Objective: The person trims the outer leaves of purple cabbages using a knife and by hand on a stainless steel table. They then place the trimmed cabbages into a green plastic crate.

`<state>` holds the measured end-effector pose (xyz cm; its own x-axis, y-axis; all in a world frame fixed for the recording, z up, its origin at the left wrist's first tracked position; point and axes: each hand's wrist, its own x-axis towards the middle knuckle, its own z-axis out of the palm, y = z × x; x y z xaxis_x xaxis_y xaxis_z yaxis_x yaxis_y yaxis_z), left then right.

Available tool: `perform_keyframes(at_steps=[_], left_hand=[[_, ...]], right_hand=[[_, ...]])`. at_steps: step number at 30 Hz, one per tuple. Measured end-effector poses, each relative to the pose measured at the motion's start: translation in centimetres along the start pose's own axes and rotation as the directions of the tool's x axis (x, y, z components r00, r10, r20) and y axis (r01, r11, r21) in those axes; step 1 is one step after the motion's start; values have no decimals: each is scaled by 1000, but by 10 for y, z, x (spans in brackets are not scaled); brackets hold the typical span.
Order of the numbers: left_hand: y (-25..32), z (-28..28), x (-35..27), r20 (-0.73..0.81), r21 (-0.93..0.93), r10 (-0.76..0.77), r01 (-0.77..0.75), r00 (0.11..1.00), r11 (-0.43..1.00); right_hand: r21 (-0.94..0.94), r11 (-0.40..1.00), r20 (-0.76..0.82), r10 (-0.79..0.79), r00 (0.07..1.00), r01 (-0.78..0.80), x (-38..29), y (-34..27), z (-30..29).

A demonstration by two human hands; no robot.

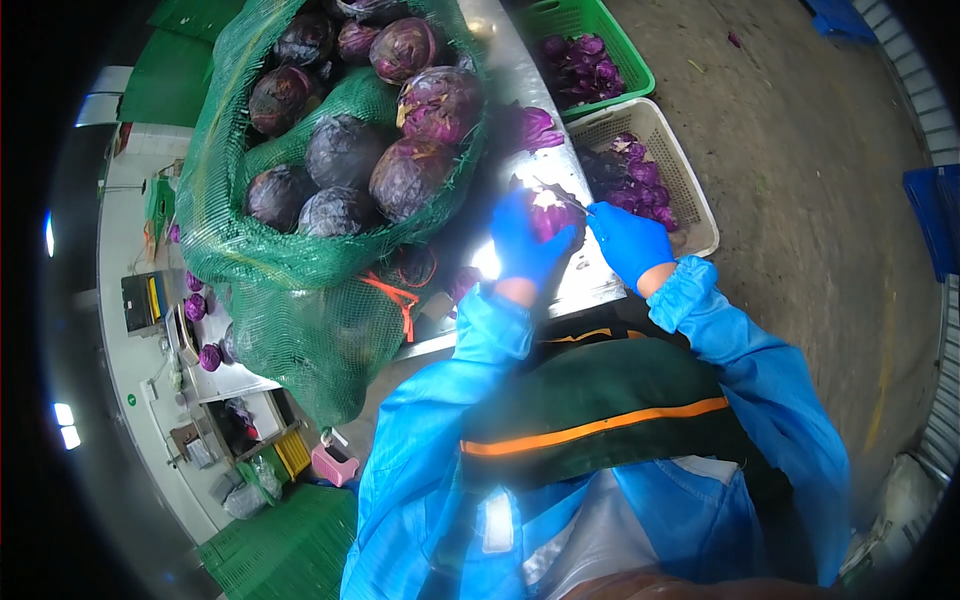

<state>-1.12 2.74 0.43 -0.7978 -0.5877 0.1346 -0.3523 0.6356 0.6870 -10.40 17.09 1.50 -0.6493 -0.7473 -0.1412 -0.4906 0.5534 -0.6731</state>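
Blue-gloved, my left hand (523, 241) grips a red cabbage (553, 219) from its left side on a shiny metal table (596, 279). The cabbage's pale cut stem end faces up. My right hand (632, 244), also gloved in blue, is closed around a knife (564, 196), whose blade reaches over the stem end; its handle is hidden in the glove. Loose purple leaves (537, 129) lie on the table beyond the cabbage. To the left, a green mesh sack (330, 262) stands with its mouth spread, holding several whole red cabbages (411, 178).
Beyond the table's right edge are a white crate (701, 202) and a green crate (634, 56), both holding purple leaves. An orange tie (397, 300) hangs near the sack. Farther left, another table (225, 379) bears several cabbages, with a pink plastic container (334, 465) below. Concrete floor (810, 187) extends right.
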Motion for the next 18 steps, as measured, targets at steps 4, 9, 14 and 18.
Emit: perform_keyframes(at_steps=[4, 9, 14, 18], left_hand=[[26, 1, 7, 72, 225, -64, 47, 995, 973], [37, 12, 11, 73, 409, -36, 3, 997, 913], [43, 17, 15, 69, 435, -44, 10, 997, 900], [43, 11, 5, 34, 323, 57, -64, 998, 944]], right_hand=[[-241, 968, 21, 73, 997, -65, -3, -12, -8], [-203, 973, -63, 100, 993, -111, -2, 17, 9], [-187, 977, -120, 78, 990, -100, 19, 35, 16], [-247, 919, -20, 313, 950, -308, 48, 30, -16]])
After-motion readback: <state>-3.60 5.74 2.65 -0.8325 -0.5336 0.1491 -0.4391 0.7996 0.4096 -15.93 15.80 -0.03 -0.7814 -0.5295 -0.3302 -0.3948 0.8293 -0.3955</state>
